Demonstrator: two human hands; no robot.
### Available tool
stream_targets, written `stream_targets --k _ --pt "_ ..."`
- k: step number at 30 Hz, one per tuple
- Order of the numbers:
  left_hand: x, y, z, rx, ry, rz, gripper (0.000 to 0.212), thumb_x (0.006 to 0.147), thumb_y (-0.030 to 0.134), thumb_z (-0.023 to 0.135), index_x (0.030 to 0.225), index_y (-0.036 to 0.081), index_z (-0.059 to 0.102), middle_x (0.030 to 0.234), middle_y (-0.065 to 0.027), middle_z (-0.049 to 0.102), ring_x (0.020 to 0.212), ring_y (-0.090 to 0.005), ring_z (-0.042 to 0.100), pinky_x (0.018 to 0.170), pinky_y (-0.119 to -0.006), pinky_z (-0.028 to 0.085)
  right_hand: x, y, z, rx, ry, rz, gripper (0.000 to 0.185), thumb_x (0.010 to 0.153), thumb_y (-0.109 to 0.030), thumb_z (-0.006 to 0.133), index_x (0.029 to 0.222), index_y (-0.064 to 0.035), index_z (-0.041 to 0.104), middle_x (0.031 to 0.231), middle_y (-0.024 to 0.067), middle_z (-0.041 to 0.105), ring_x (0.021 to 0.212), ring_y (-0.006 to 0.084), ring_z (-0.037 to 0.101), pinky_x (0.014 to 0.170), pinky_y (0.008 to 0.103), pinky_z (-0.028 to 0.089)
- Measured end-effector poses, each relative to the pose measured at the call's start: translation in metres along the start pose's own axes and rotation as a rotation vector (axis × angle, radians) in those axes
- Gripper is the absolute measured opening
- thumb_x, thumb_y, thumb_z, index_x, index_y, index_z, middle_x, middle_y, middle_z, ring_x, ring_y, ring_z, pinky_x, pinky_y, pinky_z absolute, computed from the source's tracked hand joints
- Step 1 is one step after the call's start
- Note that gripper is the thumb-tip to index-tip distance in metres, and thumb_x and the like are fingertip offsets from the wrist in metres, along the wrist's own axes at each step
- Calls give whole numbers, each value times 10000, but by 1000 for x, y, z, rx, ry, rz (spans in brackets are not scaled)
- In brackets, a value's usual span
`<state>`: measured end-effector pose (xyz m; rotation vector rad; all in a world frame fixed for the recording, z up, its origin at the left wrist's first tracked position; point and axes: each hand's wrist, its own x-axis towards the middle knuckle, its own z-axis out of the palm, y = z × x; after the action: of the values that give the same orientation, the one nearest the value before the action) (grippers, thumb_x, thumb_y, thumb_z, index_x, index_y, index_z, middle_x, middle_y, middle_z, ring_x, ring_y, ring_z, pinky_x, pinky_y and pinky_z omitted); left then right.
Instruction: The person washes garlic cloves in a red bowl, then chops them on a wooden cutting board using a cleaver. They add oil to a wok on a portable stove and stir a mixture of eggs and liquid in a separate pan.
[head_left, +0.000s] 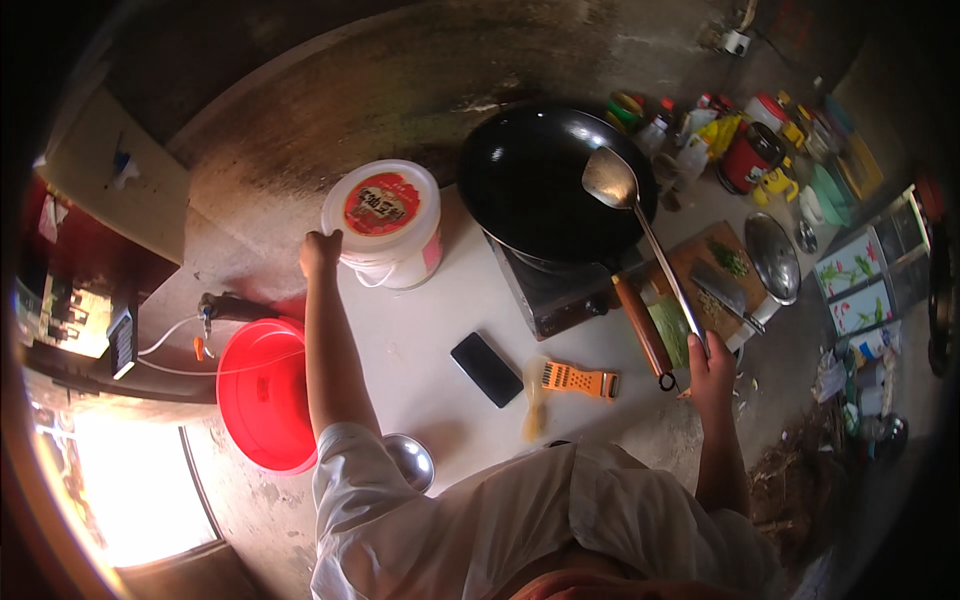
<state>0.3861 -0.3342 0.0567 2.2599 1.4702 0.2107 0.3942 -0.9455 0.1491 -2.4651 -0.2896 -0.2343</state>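
My left hand (321, 253) grips the left rim of a lidded white plastic bucket (382, 202), which bears a red label with writing on its lid. My right hand (712, 375) is closed around the metal handle of a wok spatula (611, 178). The spatula's blade hangs over the right part of a large black wok (525, 180). Under the wok is a dark stove (551, 307), and the wok's wooden handle (641, 322) points toward me, just left of my right hand.
A phone (486, 370) and an orange grater (581, 380) lie on the white tabletop (420, 337). Right of the wok, a cutting board (679, 262) holds a cleaver (720, 285) and chopped greens (727, 259). A red basin (259, 390) stands left; bottles and jars (750, 157) crowd the back right.
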Motion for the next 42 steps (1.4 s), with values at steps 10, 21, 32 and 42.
stream_targets --k 10,21,32,42 --pt "-68 -32 5 -237 -131 49 662 826 590 350 743 -5 629 546 -96 577 434 -187 564 473 -316 459 43 10 -15 193 -112 41 260 837 -237 535 750 8 522 539 77 475 476 162 447 457 312 341" --pt "-328 -129 5 -911 -151 -130 526 888 448 403 763 -23 602 570 -54 537 346 -82 419 316 -202 290 204 16 -29 563 -581 546 206 786 -227 553 652 -100 460 488 -20 375 362 72 260 361 238 217" --pt "-468 -92 12 -930 50 -244 476 890 408 430 771 -27 582 550 -41 513 349 -78 445 306 -183 277 277 4 73 549 -833 203 171 747 -203 631 822 -64 566 474 -30 359 359 49 241 345 219 173" --pt "-533 -59 41 -853 124 -206 422 884 359 469 781 -33 586 567 -51 533 353 -77 445 304 -187 280 331 23 0 64 -979 -206 172 718 -175 652 768 -16 614 529 -4 459 415 68 388 365 217 326"
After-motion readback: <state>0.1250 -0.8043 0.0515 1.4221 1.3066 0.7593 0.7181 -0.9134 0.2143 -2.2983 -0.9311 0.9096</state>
